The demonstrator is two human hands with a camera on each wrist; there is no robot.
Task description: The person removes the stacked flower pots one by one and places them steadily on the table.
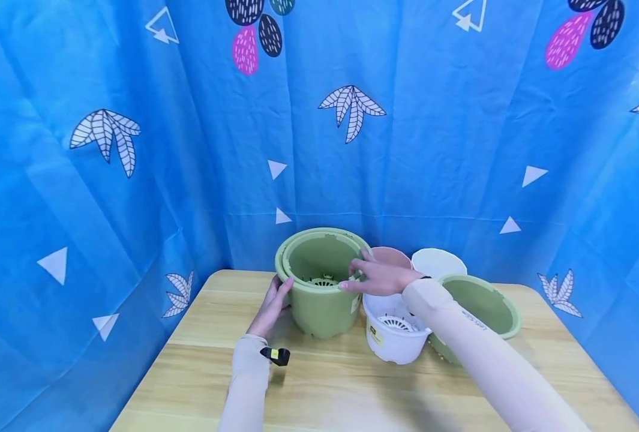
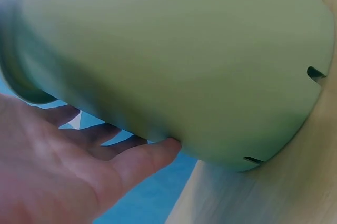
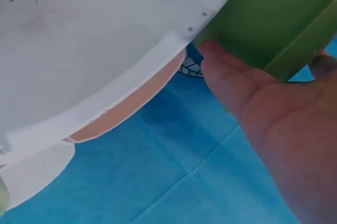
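Note:
Two nested green flower pots stand on the table; the inner pot (image 1: 319,258) has a slotted bottom, and its rim sits just within that of the outer pot (image 1: 321,312). Against the left side of the outer pot rests my left hand (image 1: 269,305), its fingers (image 2: 142,161) fairly straight along the wall below the rim. At the right front of the rims, my right hand (image 1: 378,277) grips the inner pot's edge. In the right wrist view its thumb (image 3: 224,68) lies by a green wall (image 3: 284,18), while the other fingers are mostly hidden.
Right of the nested pots stands a white pot (image 1: 395,336) with a slotted bottom. Behind it are a pink pot (image 1: 389,257) and another white pot (image 1: 439,261). A further green pot (image 1: 483,300) stands at the right, partly under my right forearm. Blue curtains (image 1: 432,150) surround the wooden table (image 1: 319,384).

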